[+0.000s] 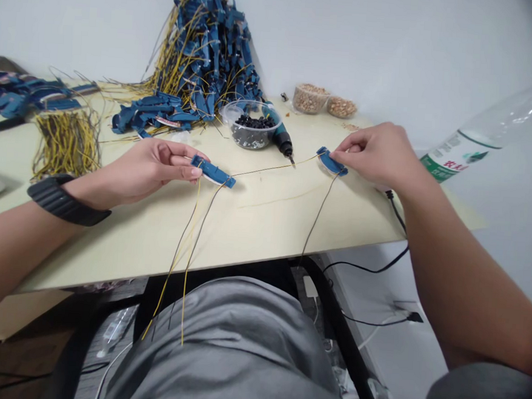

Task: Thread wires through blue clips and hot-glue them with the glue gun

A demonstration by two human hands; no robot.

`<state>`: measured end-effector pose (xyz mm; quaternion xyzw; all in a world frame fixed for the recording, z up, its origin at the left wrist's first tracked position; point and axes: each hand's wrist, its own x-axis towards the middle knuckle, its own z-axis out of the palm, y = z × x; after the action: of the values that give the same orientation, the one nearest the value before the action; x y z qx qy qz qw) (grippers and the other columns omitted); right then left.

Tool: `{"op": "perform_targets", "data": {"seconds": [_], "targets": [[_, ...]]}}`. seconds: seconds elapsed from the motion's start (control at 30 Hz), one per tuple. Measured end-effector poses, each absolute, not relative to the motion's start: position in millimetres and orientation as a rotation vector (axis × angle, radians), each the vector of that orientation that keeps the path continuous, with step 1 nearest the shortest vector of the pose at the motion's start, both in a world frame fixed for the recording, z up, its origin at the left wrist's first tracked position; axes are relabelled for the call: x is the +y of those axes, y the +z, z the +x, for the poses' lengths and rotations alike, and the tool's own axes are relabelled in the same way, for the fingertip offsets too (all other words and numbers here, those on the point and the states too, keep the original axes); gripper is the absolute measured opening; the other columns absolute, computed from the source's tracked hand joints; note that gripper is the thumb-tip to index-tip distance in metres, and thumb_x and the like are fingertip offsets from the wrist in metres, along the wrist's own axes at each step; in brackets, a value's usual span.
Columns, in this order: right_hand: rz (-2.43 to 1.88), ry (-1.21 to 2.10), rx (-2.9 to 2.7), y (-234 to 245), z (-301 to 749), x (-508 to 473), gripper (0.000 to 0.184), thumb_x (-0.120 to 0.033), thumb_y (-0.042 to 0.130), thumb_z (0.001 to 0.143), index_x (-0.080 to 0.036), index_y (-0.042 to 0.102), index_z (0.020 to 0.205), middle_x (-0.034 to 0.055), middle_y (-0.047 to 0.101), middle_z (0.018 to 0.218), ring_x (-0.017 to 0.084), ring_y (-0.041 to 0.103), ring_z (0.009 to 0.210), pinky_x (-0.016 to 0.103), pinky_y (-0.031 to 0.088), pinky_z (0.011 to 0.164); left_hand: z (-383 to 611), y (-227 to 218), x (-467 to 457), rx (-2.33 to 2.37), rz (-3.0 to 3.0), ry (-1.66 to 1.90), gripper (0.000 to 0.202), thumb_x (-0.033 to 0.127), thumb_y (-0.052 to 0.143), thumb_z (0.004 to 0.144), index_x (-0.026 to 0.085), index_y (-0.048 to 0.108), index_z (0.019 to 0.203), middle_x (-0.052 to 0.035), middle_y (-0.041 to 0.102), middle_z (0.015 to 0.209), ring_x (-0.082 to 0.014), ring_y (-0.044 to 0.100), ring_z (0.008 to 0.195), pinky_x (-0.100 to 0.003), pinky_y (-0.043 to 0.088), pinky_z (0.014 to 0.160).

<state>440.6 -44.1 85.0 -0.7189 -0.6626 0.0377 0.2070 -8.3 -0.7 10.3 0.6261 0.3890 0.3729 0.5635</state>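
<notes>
My left hand (166, 165) pinches the left end of a narrow blue plastic piece (215, 173) with wires threaded on it. Black and yellow wires (187, 267) hang from this piece over the table edge to my lap. A second, similar blue plastic piece (330, 161) is between the thumb and fingers of my right hand (369, 155). One thin wire (268, 170) runs across between the two pieces, nearly straight. Another dark wire (318, 218) drops from the right piece past the table's front edge. Both pieces are held above the tabletop.
A tall heap of wired blue pieces (208, 43) stands at the back. Near it are a clear tub of small black parts (253, 128), a screwdriver (282, 137), a bundle of yellow wires (64, 143) and bowls of grains (310, 98). A large bottle (484, 136) rises at right.
</notes>
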Motion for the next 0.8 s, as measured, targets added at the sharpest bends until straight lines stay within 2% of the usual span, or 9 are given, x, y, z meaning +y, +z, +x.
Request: {"op": "perform_targets", "data": {"seconds": [0.1,0.27,0.43,0.6,0.73,0.8], "targets": [[-2.013,0.11,-1.867,87.5,435.7,-44.0,0.014,-0.025,0.085,0.102,-0.027,0.083,0.088,0.0105,0.078,0.087,0.038,0.079,0.102,0.051,0.06,0.097,-9.6,9.1,0.8,0.902,1.494,0.869,0.048,0.043,0.132,0.078,0.025,0.102,0.111,-0.0052,0.094,0.094,-0.0268,0.094,0.088,-0.029,0.075,0.08],[-2.006,0.072,-1.941,96.8,416.9,-35.9,0.018,-0.016,0.087,0.098,-0.025,0.082,0.083,0.0069,0.075,0.081,0.032,0.077,0.094,0.048,0.058,0.095,-4.5,15.9,-5.4,0.919,1.502,0.891,0.048,0.038,0.131,0.076,0.023,0.102,0.11,-0.0046,0.093,0.09,-0.022,0.088,0.079,-0.026,0.071,0.076],[-1.804,0.035,-2.184,116.0,386.7,-10.6,0.015,-0.026,0.09,0.094,-0.029,0.086,0.08,0.0054,0.079,0.078,0.032,0.077,0.088,0.047,0.059,0.092,-0.6,33.0,-15.7,0.835,1.495,0.88,0.049,0.039,0.132,0.076,0.021,0.102,0.11,-0.0024,0.087,0.081,-0.0154,0.078,0.072,-0.023,0.059,0.071],[-1.666,0.052,-2.364,151.5,329.5,10.6,0.022,-0.013,0.086,0.089,-0.027,0.082,0.073,0.0032,0.079,0.078,0.026,0.074,0.08,0.043,0.053,0.085,-6.4,45.4,-22.3,0.779,1.438,0.868,0.049,0.031,0.131,0.077,0.02,0.101,0.115,-0.0019,0.086,0.081,-0.0144,0.072,0.07,-0.025,0.055,0.071],[-1.543,0.103,-2.482,177.7,286.6,33.7,0.024,-0.01,0.082,0.089,-0.027,0.079,0.071,0.0001,0.074,0.073,0.021,0.063,0.07,0.042,0.048,0.077,-13.2,50.7,-24.9,0.708,1.389,0.875,0.045,0.031,0.127,0.084,0.022,0.102,0.12,-0.0019,0.086,0.081,-0.014,0.07,0.071,-0.024,0.053,0.073],[-1.483,0.119,-2.529,190.6,267.9,49.1,0.025,-0.009,0.081,0.088,-0.027,0.076,0.071,-0.0003,0.073,0.072,0.021,0.062,0.07,0.042,0.048,0.077,-15.4,53.3,-25.5,0.668,1.356,0.857,0.042,0.03,0.126,0.085,0.023,0.103,0.12,-0.002,0.087,0.083,-0.0135,0.067,0.07,-0.024,0.051,0.072]]}}
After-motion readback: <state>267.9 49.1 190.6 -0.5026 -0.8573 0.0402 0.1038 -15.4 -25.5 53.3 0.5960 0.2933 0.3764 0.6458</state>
